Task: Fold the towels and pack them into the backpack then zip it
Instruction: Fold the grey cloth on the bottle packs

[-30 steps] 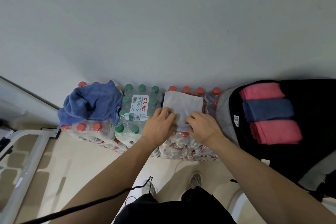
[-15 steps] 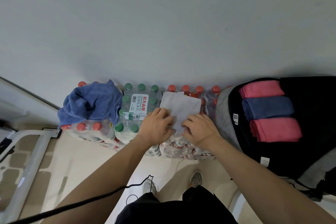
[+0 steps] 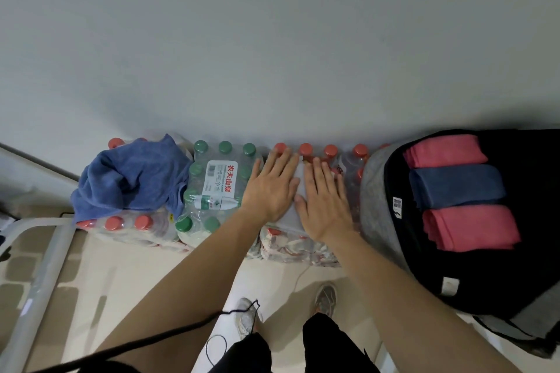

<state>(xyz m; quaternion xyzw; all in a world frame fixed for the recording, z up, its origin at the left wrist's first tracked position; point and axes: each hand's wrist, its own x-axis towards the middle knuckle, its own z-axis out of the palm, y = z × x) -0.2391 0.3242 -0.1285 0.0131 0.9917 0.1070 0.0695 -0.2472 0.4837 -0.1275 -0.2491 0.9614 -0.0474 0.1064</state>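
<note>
Both hands lie flat with straight fingers, side by side and nearly touching: I see the left hand (image 3: 272, 188) and right hand (image 3: 324, 200) pressing on the grey towel (image 3: 288, 219), which shows only between and below them. It rests on a red-capped bottle pack (image 3: 298, 247). Right of the right hand lies the open backpack (image 3: 375, 191), holding a folded pink towel (image 3: 442, 154), dark blue towel (image 3: 454, 186) and second pink towel (image 3: 466, 227). Left of the left hand sit a green-capped bottle pack (image 3: 218, 182) and a crumpled blue towel (image 3: 130, 179).
</note>
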